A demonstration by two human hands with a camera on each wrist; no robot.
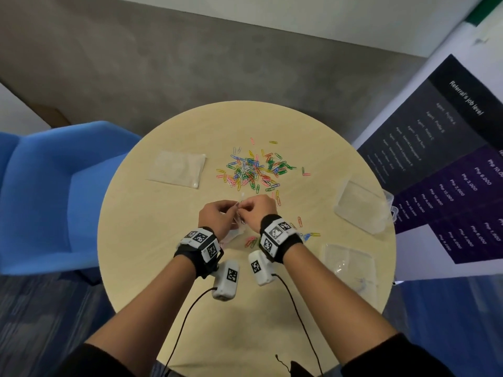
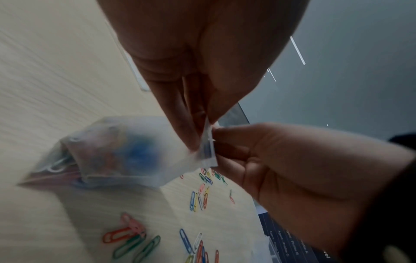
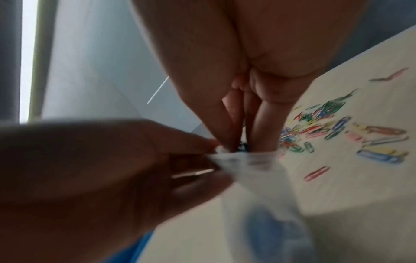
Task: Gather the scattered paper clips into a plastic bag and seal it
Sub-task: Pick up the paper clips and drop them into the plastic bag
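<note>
Bag (image 2: 126, 151) at frame centre, partly filled with clips. Left hand (image 1: 217, 217) and right hand (image 1: 257, 213) both pinch bag mouth, grip clamped on rim. Most clips (image 1: 253, 170) unbagged on table (image 1: 152, 235), above hands. Sealing not done.

Office meeting or break area, round light-wood table (image 1: 152, 240), blue upholstered chair (image 1: 54, 191), grey-blue carpet tiles (image 1: 40, 322), standing banner (image 1: 435, 164) headed "Referral's job level" listing agent profiles and peso amounts
</note>
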